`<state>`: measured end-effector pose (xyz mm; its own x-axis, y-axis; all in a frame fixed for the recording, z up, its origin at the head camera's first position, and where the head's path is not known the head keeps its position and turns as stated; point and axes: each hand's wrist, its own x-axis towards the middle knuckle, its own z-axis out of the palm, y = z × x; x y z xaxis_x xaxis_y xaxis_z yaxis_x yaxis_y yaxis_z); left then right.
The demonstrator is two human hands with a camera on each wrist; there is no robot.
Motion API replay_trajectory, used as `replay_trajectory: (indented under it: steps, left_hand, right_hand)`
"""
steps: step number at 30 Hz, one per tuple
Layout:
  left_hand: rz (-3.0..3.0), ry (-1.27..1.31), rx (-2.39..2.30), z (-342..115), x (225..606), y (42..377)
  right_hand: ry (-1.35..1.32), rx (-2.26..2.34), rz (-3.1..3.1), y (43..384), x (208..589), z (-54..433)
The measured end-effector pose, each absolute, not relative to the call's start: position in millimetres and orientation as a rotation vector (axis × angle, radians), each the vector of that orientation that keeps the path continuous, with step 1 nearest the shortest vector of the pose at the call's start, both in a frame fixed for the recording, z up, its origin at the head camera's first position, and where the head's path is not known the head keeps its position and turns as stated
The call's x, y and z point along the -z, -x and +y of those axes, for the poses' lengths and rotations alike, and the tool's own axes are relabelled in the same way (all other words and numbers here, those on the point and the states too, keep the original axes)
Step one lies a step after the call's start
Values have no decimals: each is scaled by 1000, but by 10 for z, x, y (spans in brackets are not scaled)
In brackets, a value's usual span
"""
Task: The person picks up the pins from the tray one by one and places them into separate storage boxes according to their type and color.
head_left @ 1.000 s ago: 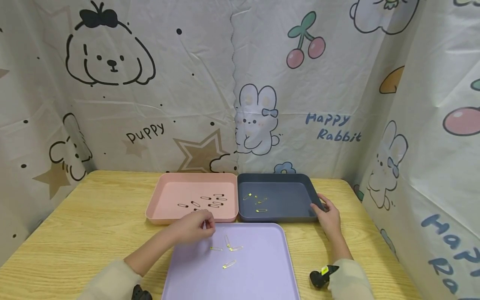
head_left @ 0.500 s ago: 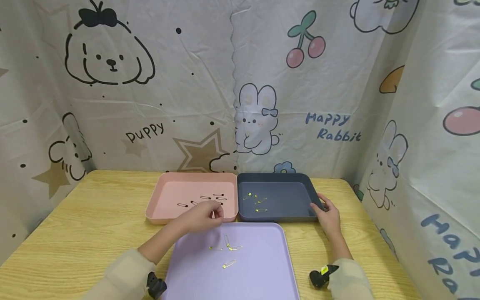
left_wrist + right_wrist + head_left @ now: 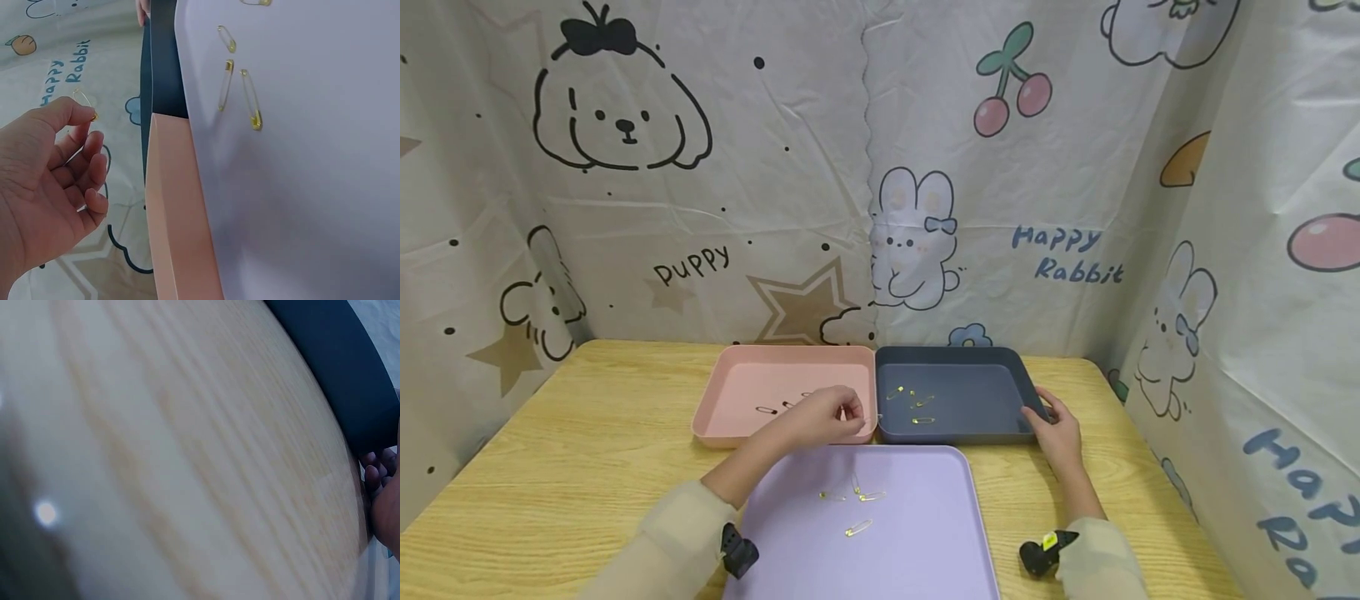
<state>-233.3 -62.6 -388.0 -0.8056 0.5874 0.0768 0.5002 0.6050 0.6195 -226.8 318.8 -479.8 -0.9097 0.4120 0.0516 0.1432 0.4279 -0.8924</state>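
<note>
Between thumb and index finger, my left hand pinches a gold safety pin, its other fingers loosely curled. That hand is over the right front part of the pink tray, near the dark blue tray. My right hand holds the dark tray's right front corner, thumb at the rim and fingers outside it. Several gold safety pins lie in the dark tray. Black safety pins lie in the pink one, some hidden behind my left hand. Several gold ones rest on the lilac tray.
The pink and dark trays stand side by side at the back of the wooden table. The lilac tray lies in front of them. A printed curtain hangs behind and along the sides.
My left hand has moved right and away from me, from the lilac tray's back left corner to over the pink tray. The right hand has stayed at the dark tray's corner.
</note>
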Motion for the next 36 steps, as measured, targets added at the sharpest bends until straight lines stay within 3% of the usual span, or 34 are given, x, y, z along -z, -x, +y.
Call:
replay_trajectory:
  steps: [36]
  left_hand:
    - [2608, -823, -1139, -17, 3857, 2735]
  right_hand:
    - [489, -1468, -2424, 2259, 4796, 3184]
